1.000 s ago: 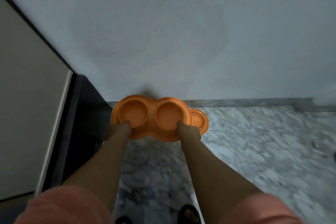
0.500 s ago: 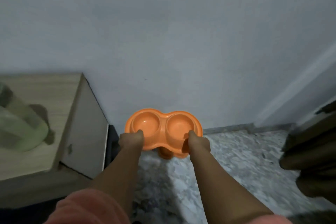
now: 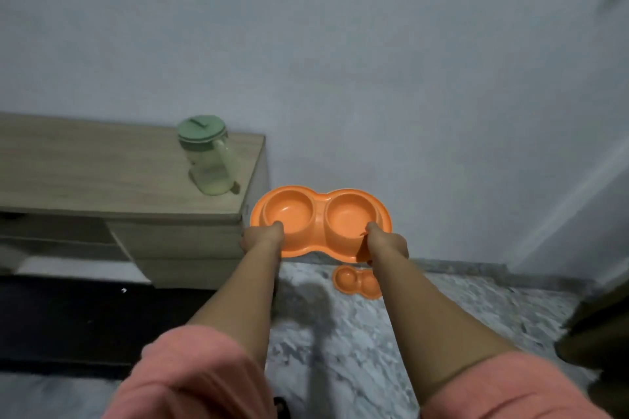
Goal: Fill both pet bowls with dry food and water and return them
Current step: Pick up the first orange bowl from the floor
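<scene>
An orange double pet bowl [image 3: 320, 214] hangs in the air in front of me, both of its round wells empty. My left hand [image 3: 260, 237] grips its near left rim with the thumb over the edge. My right hand [image 3: 386, 243] grips the near right rim the same way. A second, smaller-looking orange double bowl [image 3: 355, 281] lies on the marble floor below, by the wall.
A wooden cabinet [image 3: 102, 180] stands at the left with a green-lidded clear jug [image 3: 207, 155] on its top near the right edge. A grey wall is straight ahead. Marble floor [image 3: 459, 313] spreads to the right, where a dark object [image 3: 599, 333] sits at the frame edge.
The bowl has risen from the floor to about cabinet height in both hands. The view has lifted, showing the cabinet top, the jug and the second bowl left on the floor.
</scene>
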Demonstrator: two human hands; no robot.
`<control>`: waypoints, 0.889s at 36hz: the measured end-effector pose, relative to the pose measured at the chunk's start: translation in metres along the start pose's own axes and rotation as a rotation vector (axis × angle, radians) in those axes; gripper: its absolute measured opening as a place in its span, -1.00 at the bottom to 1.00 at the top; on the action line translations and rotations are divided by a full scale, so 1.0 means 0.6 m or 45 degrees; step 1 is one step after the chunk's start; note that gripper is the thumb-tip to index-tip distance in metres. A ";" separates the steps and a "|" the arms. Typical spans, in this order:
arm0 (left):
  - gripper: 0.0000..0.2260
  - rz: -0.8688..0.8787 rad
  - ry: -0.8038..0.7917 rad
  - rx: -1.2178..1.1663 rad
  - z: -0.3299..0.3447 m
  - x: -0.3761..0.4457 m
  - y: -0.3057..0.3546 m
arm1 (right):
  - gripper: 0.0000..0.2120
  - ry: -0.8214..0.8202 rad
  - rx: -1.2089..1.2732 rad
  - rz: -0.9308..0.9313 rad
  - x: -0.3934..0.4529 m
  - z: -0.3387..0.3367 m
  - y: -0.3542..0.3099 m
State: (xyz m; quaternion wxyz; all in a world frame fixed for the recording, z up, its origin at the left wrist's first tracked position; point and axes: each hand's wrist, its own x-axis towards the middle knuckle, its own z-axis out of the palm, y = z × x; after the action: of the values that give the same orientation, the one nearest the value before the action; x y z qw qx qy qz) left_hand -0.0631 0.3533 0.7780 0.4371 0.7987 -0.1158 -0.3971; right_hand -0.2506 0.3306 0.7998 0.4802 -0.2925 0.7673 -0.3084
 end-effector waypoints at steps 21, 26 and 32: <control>-0.45 0.043 0.273 0.008 -0.539 0.117 -0.045 | -0.55 -0.297 -0.089 -0.142 -0.349 0.395 0.051; -0.44 0.080 0.271 0.045 -0.619 0.184 -0.022 | -0.52 -0.303 -0.025 -0.130 -0.398 0.487 0.044; -0.47 0.079 0.232 0.090 -0.655 0.247 -0.003 | -0.46 -0.248 -0.040 -0.134 -0.413 0.549 0.024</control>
State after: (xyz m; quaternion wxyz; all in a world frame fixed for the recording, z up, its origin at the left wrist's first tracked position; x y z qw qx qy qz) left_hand 0.3232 0.5140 0.8168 0.4292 0.8425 -0.1141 -0.3047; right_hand 0.1402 0.4611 0.8120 0.5311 -0.3686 0.7051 -0.2912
